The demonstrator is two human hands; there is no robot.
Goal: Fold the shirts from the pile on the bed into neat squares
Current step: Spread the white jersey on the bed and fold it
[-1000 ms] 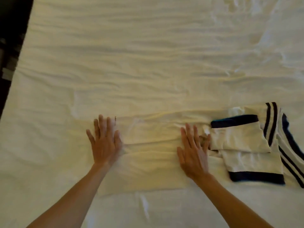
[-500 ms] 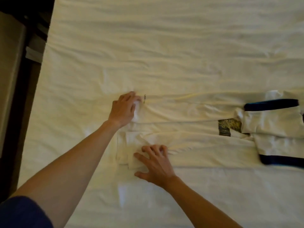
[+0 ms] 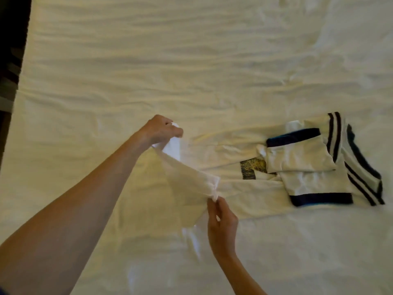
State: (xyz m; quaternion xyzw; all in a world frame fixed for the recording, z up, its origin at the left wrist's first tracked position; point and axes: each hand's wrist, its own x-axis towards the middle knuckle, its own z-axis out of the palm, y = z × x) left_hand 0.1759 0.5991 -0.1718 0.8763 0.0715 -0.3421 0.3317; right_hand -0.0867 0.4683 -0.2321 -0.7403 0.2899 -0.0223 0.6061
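1. the left hand (image 3: 160, 129) is clenched round the far corner of the shirt's hem, a white bit of cloth poking out between its fingers; it holds that corner raised off the bed, likely so the bottom end can be carried over in one piece.
2. the right hand (image 3: 221, 220) pinches the near corner of the same hem between thumb and fingertips, also lifted. with both corners taken, the edge between them hangs taut enough to stay straight, which is probably why each hand holds a corner and not the middle.
3. the shirt (image 3: 234, 190) is a white one lying as a long narrow band across the bed, its sides already folded in. the lifted end is on the left; the rest lies flat and runs off to the right.
4. at the right end the sleeves (image 3: 302, 158), edged in dark trim, lie folded across the body, and a small printed patch (image 3: 252, 169) shows just beside them. the striped collar sits at the far right.
5. judging from this, the step in hand is folding the hem end over towards the collar to shorten the band into a square.
6. the bed sheet (image 3: 191, 60) underneath is white and wrinkled, so the shirt's edges are hard to pick out against it.
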